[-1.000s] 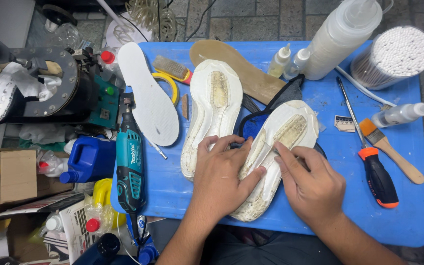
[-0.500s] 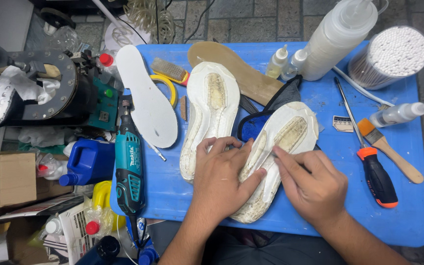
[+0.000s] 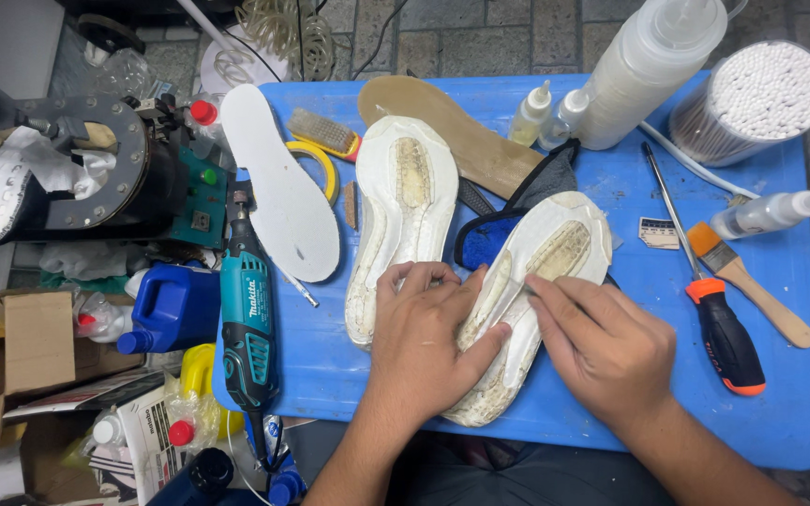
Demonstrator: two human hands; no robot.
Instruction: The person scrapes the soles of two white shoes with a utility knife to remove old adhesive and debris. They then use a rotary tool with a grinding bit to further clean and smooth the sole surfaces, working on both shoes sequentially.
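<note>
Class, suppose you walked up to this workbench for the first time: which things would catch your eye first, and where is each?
First, the two hands at the front middle of the blue table: the left hand presses down on a worn cream shoe sole, while the right hand works a thin tool along it. A second sole lies just to its left. At the table's left edge rests a teal rotary tool, and an orange-and-black screwdriver lies at the right.

Worn white shoe sole (image 3: pixel 527 300) under my hands, lying bottom-up on blue worktop (image 3: pixel 649 394), slanting from near edge up to right. Yellowed, grimy foam; ribbed tan insert down middle; rim ragged at near end. Dark shoe upper (image 3: pixel 486 238) shows beneath it. Thin metal tool (image 3: pixel 520 290) in my right hand (image 3: pixel 607 351), tip touching sole's midsection.
</note>
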